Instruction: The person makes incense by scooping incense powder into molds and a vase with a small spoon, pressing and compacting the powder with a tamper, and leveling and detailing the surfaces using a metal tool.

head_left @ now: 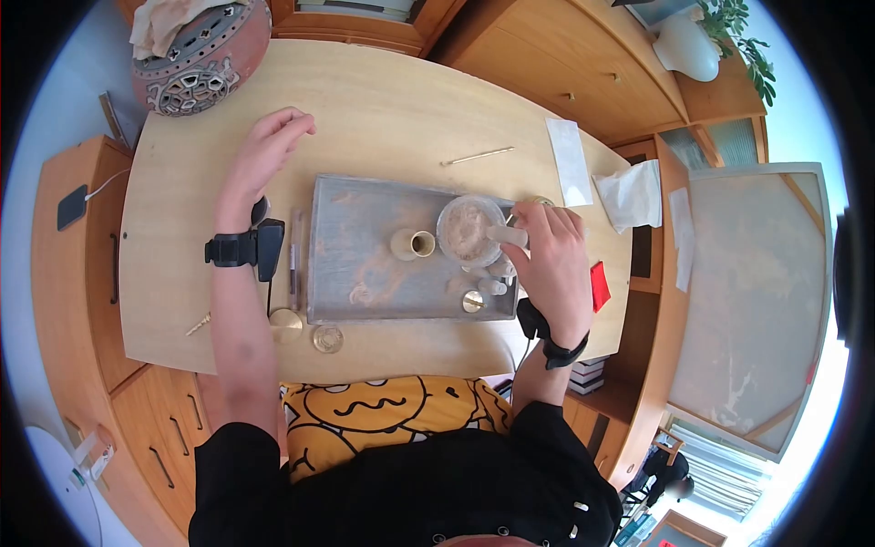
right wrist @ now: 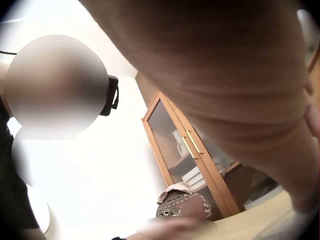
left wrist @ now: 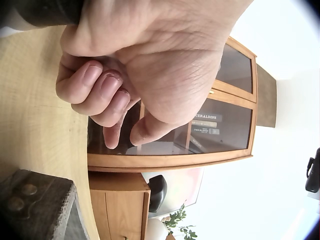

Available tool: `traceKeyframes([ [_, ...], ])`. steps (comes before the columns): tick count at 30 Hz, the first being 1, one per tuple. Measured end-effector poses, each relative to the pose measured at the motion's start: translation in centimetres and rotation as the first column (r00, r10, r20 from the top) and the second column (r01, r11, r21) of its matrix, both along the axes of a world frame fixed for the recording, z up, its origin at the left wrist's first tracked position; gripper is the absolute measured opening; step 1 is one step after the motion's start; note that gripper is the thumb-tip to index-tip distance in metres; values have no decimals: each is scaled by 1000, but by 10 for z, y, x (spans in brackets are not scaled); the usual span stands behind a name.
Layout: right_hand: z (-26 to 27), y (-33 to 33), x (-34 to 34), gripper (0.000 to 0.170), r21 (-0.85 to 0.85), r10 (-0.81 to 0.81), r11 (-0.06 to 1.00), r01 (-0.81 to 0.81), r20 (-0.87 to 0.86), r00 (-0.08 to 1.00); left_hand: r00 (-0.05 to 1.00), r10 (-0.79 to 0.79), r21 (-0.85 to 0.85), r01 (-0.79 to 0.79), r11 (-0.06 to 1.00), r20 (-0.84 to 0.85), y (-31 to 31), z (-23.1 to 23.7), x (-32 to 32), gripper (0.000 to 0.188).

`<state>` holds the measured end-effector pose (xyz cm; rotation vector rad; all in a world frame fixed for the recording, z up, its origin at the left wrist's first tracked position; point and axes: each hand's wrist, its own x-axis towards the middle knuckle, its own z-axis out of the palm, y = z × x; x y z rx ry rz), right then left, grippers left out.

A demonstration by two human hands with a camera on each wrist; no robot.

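Observation:
My right hand grips a pale pestle that leans into a mortar of beige powder. The mortar stands in the right part of a grey tray. In the right wrist view the forearm and hand fill the upper right, and the pestle is hidden. My left hand is over the table beyond the tray's far left corner, with loosely bent fingers and nothing in them. The left wrist view shows that hand palm-on, three fingers folded in.
A brass cup, a small knobbed brass lid and small whitish pieces share the tray. Brass discs lie before it, a thin stick behind. A large clay pot occupies the far left corner; white paper lies far right.

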<state>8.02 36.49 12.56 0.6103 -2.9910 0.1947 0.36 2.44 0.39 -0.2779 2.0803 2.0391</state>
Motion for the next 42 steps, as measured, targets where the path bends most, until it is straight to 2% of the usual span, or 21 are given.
traceKeyframes([
  [2,14,-5,7,41,47,-8,999,11,-56,998,1000,-17,29,17,999,2,1,-2,-1,23],
  [6,20,-10,14,42,29,-4,1000,7,-105,994,1000,-10,24,10,1000,1,-1,-2,0,22],
  [8,0,-14,5,35,118,155,981,-153,-7,988,1000,-18,13,18,1000,-9,1,-3,0,22],
  [9,-6,-13,3,29,190,171,968,-165,-17,985,1000,-18,-21,18,1000,-15,2,-5,-1,21],
  [10,-2,-12,3,29,192,177,967,-169,-28,984,1000,-5,-54,3,999,-27,1,-6,-3,20],
  [12,16,-16,13,26,43,58,998,-55,-93,994,1000,2,-29,-2,1000,-8,2,0,0,20],
  [16,11,-17,15,29,69,73,995,-66,-101,992,1000,7,-21,-7,1000,4,1,0,-1,22],
  [18,2,-18,11,32,131,150,981,-142,-58,987,1000,-4,-20,4,1000,-10,5,2,-1,21],
  [19,12,-19,18,31,55,130,991,-124,-123,984,1000,-2,-20,1,1000,-17,3,2,1,20],
  [23,12,-21,22,32,63,142,989,-136,-105,984,999,-41,-11,40,999,-24,1,-6,-1,20],
  [27,10,-9,15,39,-110,96,988,-107,-100,990,999,-1,-15,0,1000,-42,-2,-9,-2,21],
  [28,10,-7,17,39,-106,87,990,-97,-94,992,999,-7,-1,7,1000,-36,0,-9,-2,21],
  [31,5,9,14,39,-147,47,988,-47,-3,999,999,-24,27,23,999,22,-3,-6,-3,24],
  [33,-5,23,14,39,-288,-33,954,79,159,987,1000,-7,3,7,1000,-8,0,2,0,23],
  [34,-7,29,14,39,-286,-31,955,77,160,987,999,1,-22,-2,1000,-37,2,4,1,23],
  [36,-9,39,12,39,-451,-26,877,167,303,953,1000,-1,-10,1,1000,-30,0,2,0,23],
  [37,-14,47,11,39,-448,-27,878,168,304,952,1000,-9,1,9,1000,-20,0,1,0,23],
  [39,-20,59,10,39,-559,16,812,164,303,953,1000,-8,9,8,1000,-18,0,-2,-1,23],
  [42,-21,65,11,39,-493,-48,849,187,281,958,1000,-16,26,16,1000,-10,-2,-1,-2,23],
])
